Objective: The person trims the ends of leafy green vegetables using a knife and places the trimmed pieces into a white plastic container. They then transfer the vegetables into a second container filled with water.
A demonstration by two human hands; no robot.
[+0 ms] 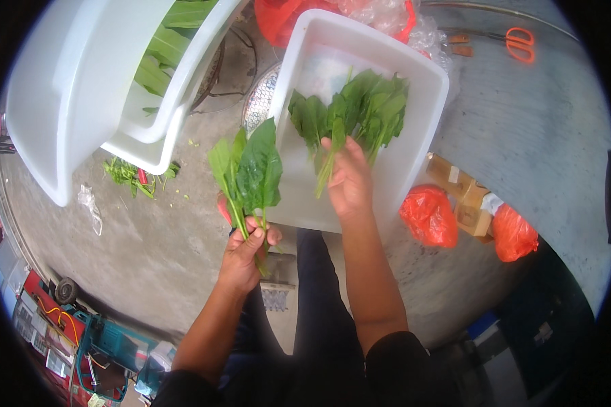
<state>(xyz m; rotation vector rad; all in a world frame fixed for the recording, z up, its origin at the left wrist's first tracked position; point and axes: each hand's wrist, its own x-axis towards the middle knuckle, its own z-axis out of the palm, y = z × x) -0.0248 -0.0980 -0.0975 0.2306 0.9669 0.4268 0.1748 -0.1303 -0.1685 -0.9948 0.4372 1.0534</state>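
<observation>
My left hand [246,249] is closed around the stems of a small bunch of leafy greens [259,173], whose broad leaves point up, just left of a white plastic tub [309,203]. Inside that tub, my right hand [351,182] pinches a thin green sprig [337,139], its stem hanging below the fingers. Touching the sprig, a loose pile of dark leafy greens [380,112] lies across the tub's middle. Whether the right fingers also hold other stems from the pile is hidden.
More white tubs [68,115] stand at the upper left, one with large leaves [163,51]. Trimmings [122,173] lie on the concrete floor. Red plastic bags [429,216] and a cardboard box [470,218] are at the right, orange-handled scissors [520,45] on the grey surface.
</observation>
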